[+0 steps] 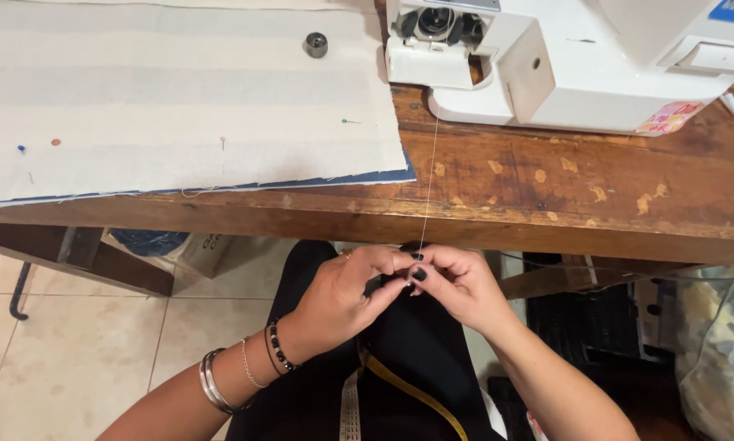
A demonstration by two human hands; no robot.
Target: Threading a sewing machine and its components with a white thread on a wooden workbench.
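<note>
Hands meet just below the front edge of a worn wooden table (547, 204), seen from above. The left hand (342, 294), its wrist ringed with bangles and a dark bead bracelet, pinches fingertips together against those of the right hand (457, 286). Both pinch the lower end of a thin pale thread (429, 180). The thread runs straight up from the fingers, across the table's edge, to a white sewing machine (579, 65) standing at the table's far right. To the left of the machine on the table lies cream fabric (179, 98) over a blue layer, stuck with several pins, with a small metal bobbin (315, 44) resting on it. Below the table's edge, a yellow tape measure (412, 392) drapes over the person's dark lap.
</note>
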